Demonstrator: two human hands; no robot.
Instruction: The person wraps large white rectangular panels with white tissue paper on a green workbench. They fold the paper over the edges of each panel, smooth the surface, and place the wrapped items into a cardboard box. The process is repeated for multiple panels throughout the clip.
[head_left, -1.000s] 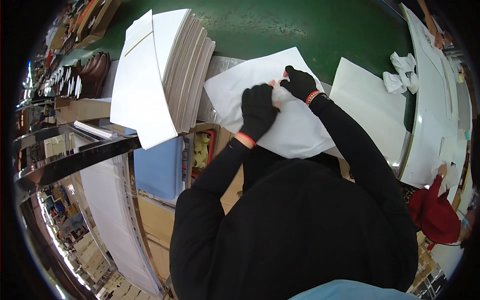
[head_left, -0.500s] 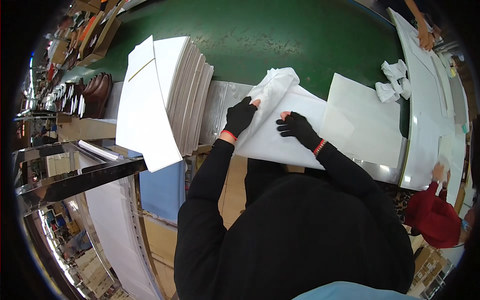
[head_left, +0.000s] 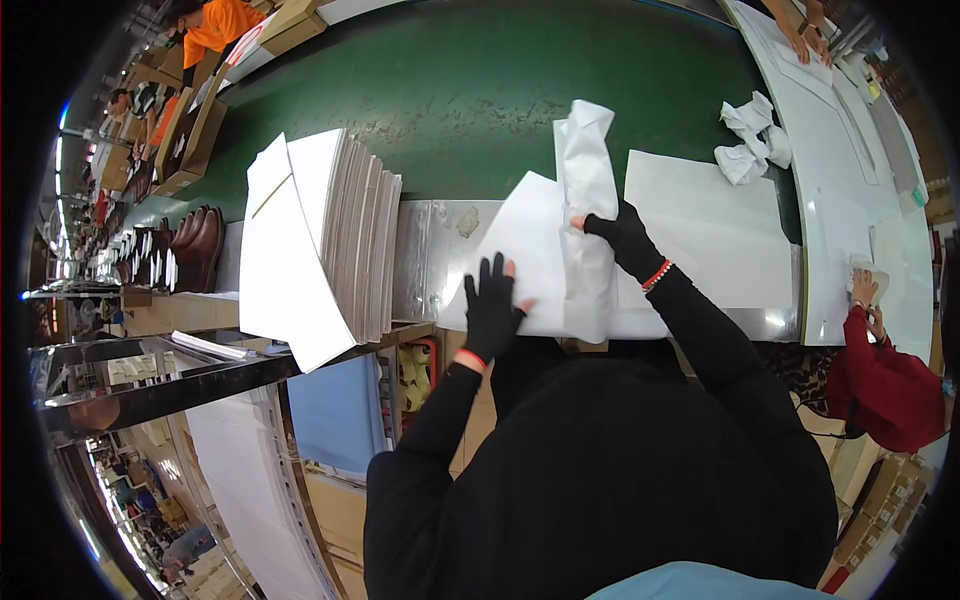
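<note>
A long, crumpled roll of white paper (head_left: 588, 190) lies lengthwise on a flat white sheet (head_left: 525, 240) in front of me. My right hand (head_left: 625, 242), in a black fingerless glove, grips the roll's right side with the thumb across it. Part of those fingers is out of sight. My left hand (head_left: 492, 308), gloved the same way, rests with fingers spread on the left part of the sheet, near its front edge. Whether anything is wrapped inside the roll cannot be seen.
A tall stack of white sheets (head_left: 345, 240) stands to the left, beside brown boots (head_left: 200, 250). On the right lie another pale sheet (head_left: 700, 225) and crumpled paper (head_left: 750, 140) on the green belt (head_left: 480, 110). Co-workers' hands (head_left: 868, 288) are at a white table (head_left: 840, 230).
The crumpled paper has shifted right and straightened into a narrow roll. My left hand has let go of it and spread on the sheet; my right hand has taken hold of it.
</note>
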